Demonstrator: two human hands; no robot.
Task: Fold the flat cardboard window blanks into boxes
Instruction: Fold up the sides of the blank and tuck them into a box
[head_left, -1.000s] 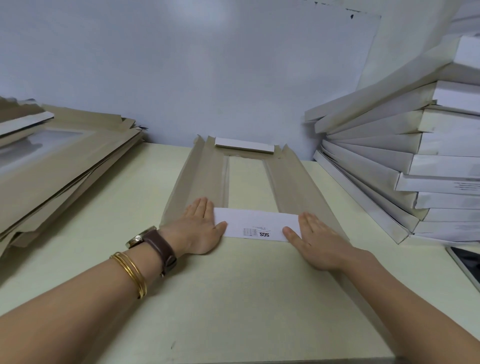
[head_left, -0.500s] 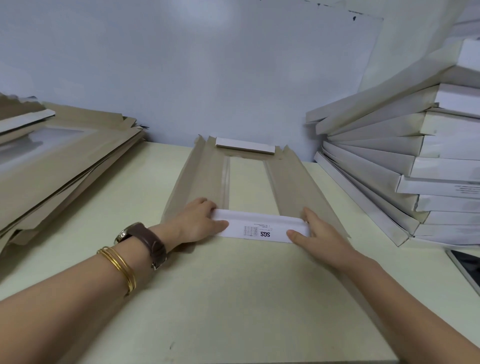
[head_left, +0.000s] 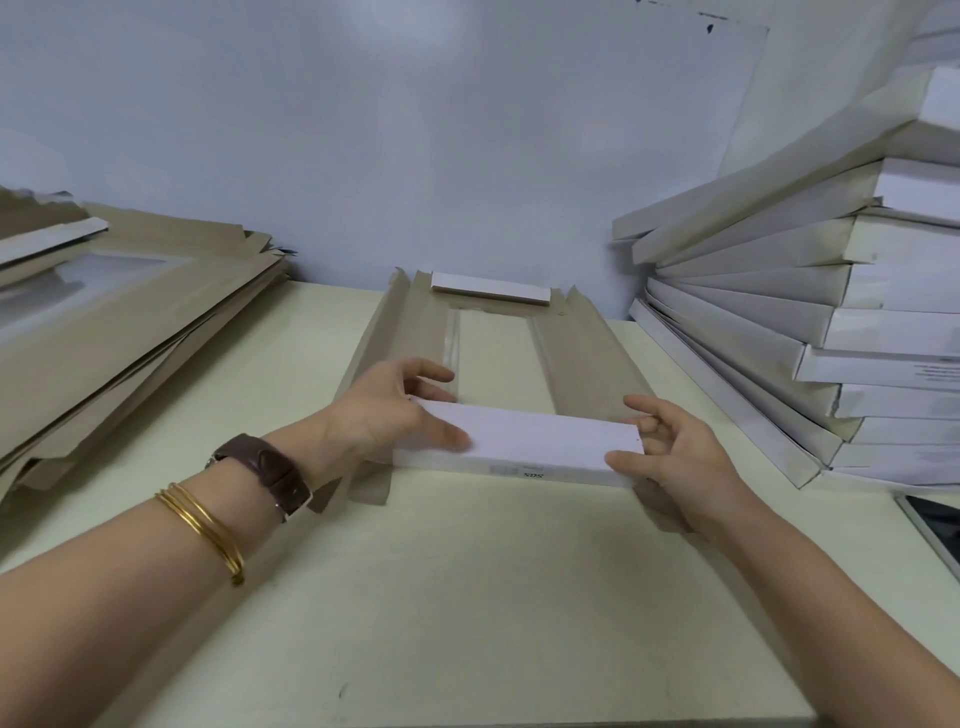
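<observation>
A brown cardboard window blank (head_left: 582, 358) lies lengthwise on the pale table (head_left: 441, 597), its clear window in the middle and both long side flaps tilted up. Its near white end flap (head_left: 530, 441) is raised off the table and folded over toward the window. My left hand (head_left: 395, 410) pinches the flap's left end, thumb on the front face and fingers behind. My right hand (head_left: 670, 447) pinches its right end the same way. The far end flap (head_left: 490, 289) stands up white against the wall.
A pile of flat brown blanks (head_left: 119, 322) slopes along the left side. Several finished white boxes (head_left: 810, 322) are stacked at the right, leaning outward. A dark tablet or phone corner (head_left: 935, 525) lies at the right edge. The wall stands right behind the blank.
Both hands went from pressing the near flap flat to gripping its ends. The flap has been lifted and folded up and over toward the window.
</observation>
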